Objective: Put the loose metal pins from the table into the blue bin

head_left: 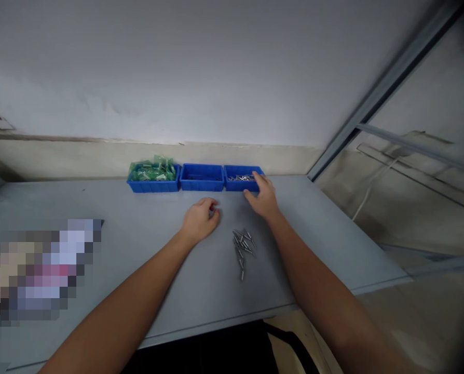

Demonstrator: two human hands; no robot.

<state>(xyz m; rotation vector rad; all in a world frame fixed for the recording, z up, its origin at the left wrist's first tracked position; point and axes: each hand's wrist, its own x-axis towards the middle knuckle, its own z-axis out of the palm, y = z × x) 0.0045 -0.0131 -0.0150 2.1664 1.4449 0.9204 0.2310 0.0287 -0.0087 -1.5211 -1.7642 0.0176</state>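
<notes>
My right hand (264, 197) is at the front right of the right-hand blue bin (232, 185), thumb and fingers spread, with some fingertips over its rim. Small shiny metal pieces (241, 178) lie inside that bin. Resting on the table in front of the middle blue bin (202, 185), my left hand (201, 221) has loosely bent fingers and a gap between thumb and forefinger. I see nothing held in it. Between my forearms lies a loose pile of slim metal pins (243, 243), a few of them trailing towards me.
The left blue bin (154, 187) is heaped with green plastic packaging (154, 169). All three bins stand in a row near the wall at the grey table's (111, 208) back. A blurred-out item (49, 270) lies at left. A metal frame (372, 111) rises at right.
</notes>
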